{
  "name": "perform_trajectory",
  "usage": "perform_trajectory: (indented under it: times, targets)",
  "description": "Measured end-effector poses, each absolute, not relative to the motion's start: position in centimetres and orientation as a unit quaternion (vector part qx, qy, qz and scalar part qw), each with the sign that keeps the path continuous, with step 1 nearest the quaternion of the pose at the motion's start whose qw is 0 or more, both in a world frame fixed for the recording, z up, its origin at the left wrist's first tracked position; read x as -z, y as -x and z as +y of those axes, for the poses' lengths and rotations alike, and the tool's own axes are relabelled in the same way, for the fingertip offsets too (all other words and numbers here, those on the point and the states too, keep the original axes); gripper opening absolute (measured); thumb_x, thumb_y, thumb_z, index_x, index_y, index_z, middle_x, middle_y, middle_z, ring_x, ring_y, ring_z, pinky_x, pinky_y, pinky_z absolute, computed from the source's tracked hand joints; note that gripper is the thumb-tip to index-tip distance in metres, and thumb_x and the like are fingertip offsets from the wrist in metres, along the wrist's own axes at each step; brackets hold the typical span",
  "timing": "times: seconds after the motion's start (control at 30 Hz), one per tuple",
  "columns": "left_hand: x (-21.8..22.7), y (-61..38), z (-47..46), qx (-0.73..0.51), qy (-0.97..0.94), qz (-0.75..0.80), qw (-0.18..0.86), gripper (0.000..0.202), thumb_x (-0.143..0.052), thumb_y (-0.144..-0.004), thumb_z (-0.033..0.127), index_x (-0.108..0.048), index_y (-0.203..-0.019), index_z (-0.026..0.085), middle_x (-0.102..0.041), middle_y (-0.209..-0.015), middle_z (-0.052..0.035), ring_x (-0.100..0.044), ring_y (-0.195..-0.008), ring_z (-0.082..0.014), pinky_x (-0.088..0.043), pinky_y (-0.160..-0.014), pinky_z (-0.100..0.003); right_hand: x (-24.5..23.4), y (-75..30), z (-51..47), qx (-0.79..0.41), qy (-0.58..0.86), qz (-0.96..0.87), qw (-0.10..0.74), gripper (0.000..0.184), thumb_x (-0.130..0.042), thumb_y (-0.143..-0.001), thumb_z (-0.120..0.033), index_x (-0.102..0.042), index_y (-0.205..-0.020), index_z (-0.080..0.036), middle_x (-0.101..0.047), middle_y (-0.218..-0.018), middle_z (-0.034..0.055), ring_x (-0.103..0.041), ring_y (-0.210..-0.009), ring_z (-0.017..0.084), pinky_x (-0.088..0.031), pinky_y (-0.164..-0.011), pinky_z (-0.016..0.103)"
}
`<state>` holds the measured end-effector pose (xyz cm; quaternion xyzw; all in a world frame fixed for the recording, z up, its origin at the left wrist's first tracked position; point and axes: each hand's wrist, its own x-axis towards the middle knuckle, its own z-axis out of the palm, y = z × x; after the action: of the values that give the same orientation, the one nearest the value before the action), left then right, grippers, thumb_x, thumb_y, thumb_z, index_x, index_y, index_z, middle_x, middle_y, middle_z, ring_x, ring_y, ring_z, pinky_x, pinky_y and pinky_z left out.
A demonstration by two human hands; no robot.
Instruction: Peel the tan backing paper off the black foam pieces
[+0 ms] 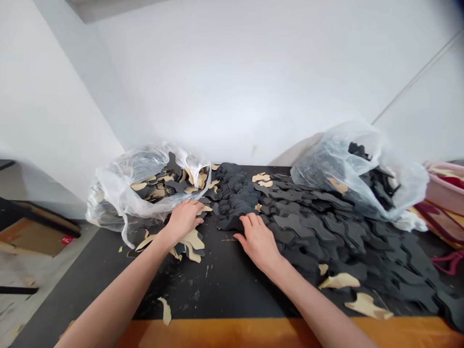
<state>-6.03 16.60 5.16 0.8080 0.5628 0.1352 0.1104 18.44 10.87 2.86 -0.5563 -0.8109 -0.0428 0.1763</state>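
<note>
**Container 1:** clear plastic bag point(147, 183), back left of the black tabletop point(213, 290), slumped open, holding black and tan cut-out shapes point(170, 186).

**Container 2:** clear plastic bag point(348, 169), back right, holding dark cut-out shapes point(377, 186) and one tan piece.

**Loose stock:** overlapping black cut-out pieces point(311, 227) spread between and in front of the bags; tan pieces point(339, 280) scattered among them.

**Hands:** well apart, both open, palms down. Left hand point(184, 220) rests just below the mouth of the left bag, beside tan pieces; right hand point(257, 241) lies against the black pieces.

**Surroundings:** pink plastic tub point(445, 186) beyond the table's right end; cardboard box point(32, 237) on the floor, left; orange strip point(232, 333) along the near edge.
</note>
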Motion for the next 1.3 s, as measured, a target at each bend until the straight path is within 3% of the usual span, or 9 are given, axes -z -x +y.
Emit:
perform_trajectory:
  times: [0.13,0.27,0.47,0.73,1.0,1.1,1.3]
  targets:
    - [-5.6,7.0,17.2,-0.108,-0.807,0.558,0.159,0.033,-0.069,-0.08,0.024,-0.072,-0.112,0.022,-0.072,-0.119,-0.0105,-0.064,-0.112,-0.0342,-0.049,-0.092,-0.039,-2.6,-17.3,12.2,0.064,0.564,-0.809,0.156,0.016,-0.065,-0.086,-0.012,-0.057,-0.099,-0.016,-0.061,-0.096,0.0111,-0.057,-0.09,0.027,-0.047,-0.075,0.037]
    - [-6.2,8.4,17.6,-0.1,-0.807,0.537,0.225,0.04,-0.069,-0.08,0.034,-0.072,-0.118,0.023,-0.07,-0.126,-0.0062,-0.064,-0.115,-0.0317,-0.049,-0.096,-0.035,-2.6,-17.9,12.2,0.07,0.564,-0.81,0.146,0.017,-0.063,-0.086,-0.01,-0.057,-0.101,-0.015,-0.061,-0.097,0.0114,-0.055,-0.091,0.028,-0.044,-0.077,0.037]
    - [-6.5,9.2,17.3,-0.102,-0.8,0.522,0.277,0.044,-0.071,-0.076,0.035,-0.072,-0.119,0.026,-0.064,-0.134,-0.0029,-0.061,-0.121,-0.0311,-0.046,-0.102,-0.036,-2.3,-17.9,11.8,0.079,0.566,-0.807,0.149,0.012,-0.059,-0.088,-0.009,-0.058,-0.097,-0.017,-0.06,-0.097,0.0108,-0.053,-0.091,0.027,-0.04,-0.076,0.037]
    - [-6.5,8.9,16.7,-0.115,-0.787,0.526,0.301,0.041,-0.058,-0.084,0.037,-0.071,-0.12,0.024,-0.061,-0.137,-0.0035,-0.06,-0.123,-0.0289,-0.042,-0.106,-0.036,-1.8,-17.9,11.5,0.067,0.535,-0.828,0.155,0.013,-0.054,-0.091,-0.009,-0.062,-0.088,-0.019,-0.06,-0.094,0.0087,-0.053,-0.086,0.024,-0.038,-0.073,0.034]
    - [-6.7,8.5,17.1,-0.103,-0.774,0.545,0.307,0.043,-0.065,-0.077,0.04,-0.074,-0.116,0.023,-0.072,-0.122,-0.0061,-0.068,-0.108,-0.0304,-0.049,-0.094,-0.034,-2.4,-17.9,12.3,-0.028,0.545,-0.814,0.199,0.013,-0.051,-0.094,-0.014,-0.062,-0.09,-0.02,-0.065,-0.094,0.0066,-0.058,-0.088,0.021,-0.038,-0.069,0.029]
    - [-7.3,8.6,17.4,-0.094,-0.775,0.538,0.318,0.043,-0.068,-0.075,0.041,-0.075,-0.113,0.023,-0.073,-0.119,-0.0064,-0.068,-0.107,-0.0305,-0.051,-0.091,-0.032,-3.3,-18.5,13.7,-0.096,0.556,-0.795,0.222,0.007,-0.055,-0.09,-0.015,-0.059,-0.091,-0.021,-0.066,-0.084,0.0023,-0.061,-0.077,0.018,-0.038,-0.063,0.026]
    - [-7.8,8.7,17.6,-0.133,-0.782,0.529,0.302,0.034,-0.062,-0.083,0.047,-0.078,-0.101,0.024,-0.077,-0.11,-0.0028,-0.071,-0.102,-0.0274,-0.052,-0.088,-0.028,-3.7,-19.6,15.1,-0.217,0.544,-0.767,0.263,0.007,-0.051,-0.089,-0.016,-0.056,-0.091,-0.02,-0.067,-0.079,0.0002,-0.063,-0.071,0.015,-0.045,-0.064,0.026]
